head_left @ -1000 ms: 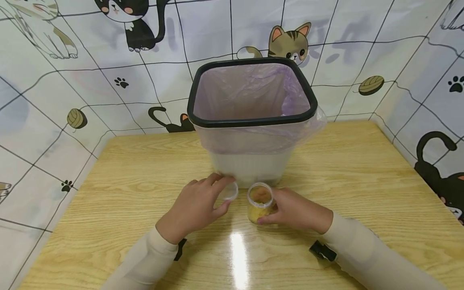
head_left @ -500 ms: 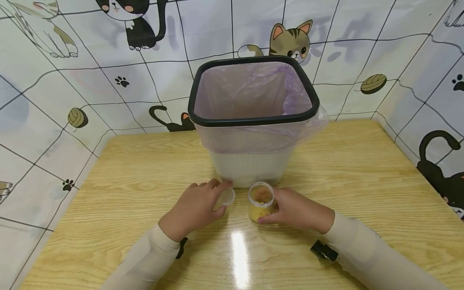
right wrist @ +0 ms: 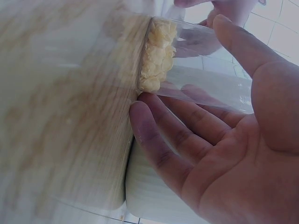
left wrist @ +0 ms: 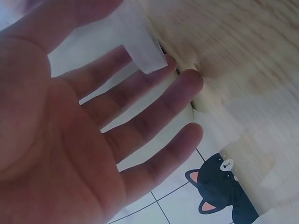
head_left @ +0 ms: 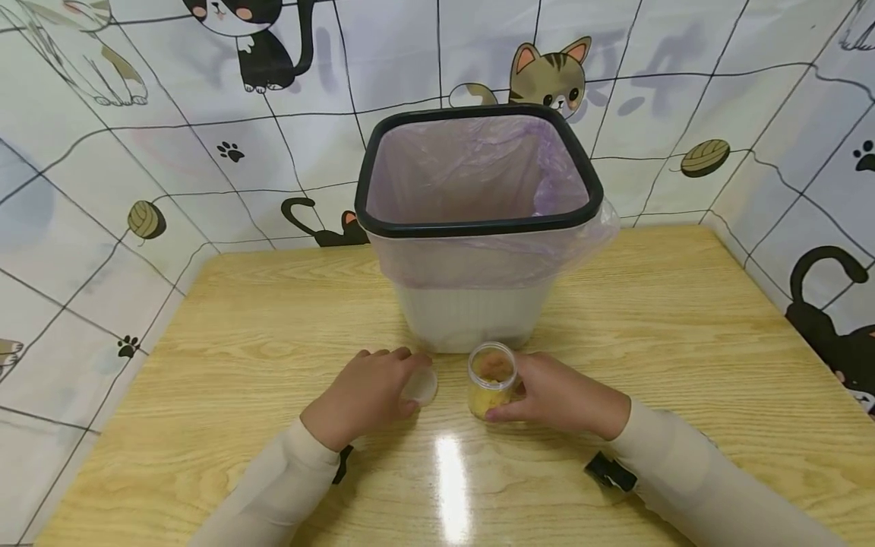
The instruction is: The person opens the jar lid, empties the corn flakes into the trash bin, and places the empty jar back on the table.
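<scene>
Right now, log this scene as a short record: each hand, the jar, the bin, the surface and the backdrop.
Left hand: pinches a round translucent lid by its edge
Right hand: holds a clear jar, thumb and fingers around its side
Jar state: upright, mouth uncovered
Jar contents: pale yellow pieces at the bottom
Bin: white wastebasket beyond the jar, with a black rim and pale purple liner folded over outside
Surface: wood-grain table
Backdrop: white cat-print sheet

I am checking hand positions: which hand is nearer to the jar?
Right. The right hand holds the jar; the left hand is apart, left of it, holding the lid.
</scene>
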A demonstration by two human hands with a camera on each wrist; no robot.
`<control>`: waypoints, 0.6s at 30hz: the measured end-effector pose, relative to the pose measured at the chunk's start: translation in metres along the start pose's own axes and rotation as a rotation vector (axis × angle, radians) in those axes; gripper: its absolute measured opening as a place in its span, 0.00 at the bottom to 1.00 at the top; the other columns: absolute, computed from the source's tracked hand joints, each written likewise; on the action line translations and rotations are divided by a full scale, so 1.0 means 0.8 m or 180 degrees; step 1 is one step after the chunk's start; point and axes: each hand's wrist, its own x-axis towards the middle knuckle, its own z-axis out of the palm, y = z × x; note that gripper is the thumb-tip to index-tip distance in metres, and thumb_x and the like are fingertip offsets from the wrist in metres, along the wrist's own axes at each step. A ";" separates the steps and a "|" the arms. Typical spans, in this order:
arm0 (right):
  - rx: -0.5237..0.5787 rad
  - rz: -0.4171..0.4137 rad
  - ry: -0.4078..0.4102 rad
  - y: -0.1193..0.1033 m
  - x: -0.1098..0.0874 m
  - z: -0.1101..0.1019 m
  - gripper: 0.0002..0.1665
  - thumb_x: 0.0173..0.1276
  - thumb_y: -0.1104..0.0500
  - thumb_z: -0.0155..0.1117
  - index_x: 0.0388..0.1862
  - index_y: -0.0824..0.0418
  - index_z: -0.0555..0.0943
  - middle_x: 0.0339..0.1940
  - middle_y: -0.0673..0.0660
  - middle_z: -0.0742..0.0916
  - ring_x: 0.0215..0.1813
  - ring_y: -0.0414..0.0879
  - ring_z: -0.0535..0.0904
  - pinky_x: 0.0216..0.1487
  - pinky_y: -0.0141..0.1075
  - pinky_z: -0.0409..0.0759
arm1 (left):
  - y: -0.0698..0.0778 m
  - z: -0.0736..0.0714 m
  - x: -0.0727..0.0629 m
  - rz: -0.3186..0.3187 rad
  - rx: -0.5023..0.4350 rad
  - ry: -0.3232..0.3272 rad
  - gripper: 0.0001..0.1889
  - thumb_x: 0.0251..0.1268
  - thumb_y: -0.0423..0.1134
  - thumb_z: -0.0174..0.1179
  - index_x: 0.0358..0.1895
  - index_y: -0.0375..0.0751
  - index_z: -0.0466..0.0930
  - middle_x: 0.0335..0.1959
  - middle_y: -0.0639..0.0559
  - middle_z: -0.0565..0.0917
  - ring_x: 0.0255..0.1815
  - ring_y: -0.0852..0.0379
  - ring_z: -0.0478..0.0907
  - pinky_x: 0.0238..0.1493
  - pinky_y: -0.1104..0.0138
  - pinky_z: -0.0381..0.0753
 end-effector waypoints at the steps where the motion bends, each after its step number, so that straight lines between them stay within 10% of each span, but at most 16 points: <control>1: 0.0003 -0.0009 0.0013 0.000 0.000 0.000 0.29 0.58 0.42 0.75 0.55 0.46 0.75 0.33 0.46 0.80 0.30 0.38 0.71 0.39 0.31 0.71 | 0.000 0.000 0.000 0.0001 -0.0017 -0.0020 0.27 0.52 0.44 0.74 0.58 0.49 0.78 0.44 0.52 0.85 0.37 0.49 0.82 0.39 0.53 0.80; 18: 0.0011 -0.0028 0.0014 -0.001 0.000 0.000 0.30 0.58 0.43 0.75 0.57 0.47 0.76 0.43 0.46 0.85 0.31 0.39 0.73 0.42 0.31 0.73 | -0.005 0.004 -0.001 0.0093 -0.0035 0.0008 0.30 0.45 0.41 0.78 0.56 0.49 0.80 0.45 0.53 0.85 0.39 0.48 0.81 0.39 0.54 0.79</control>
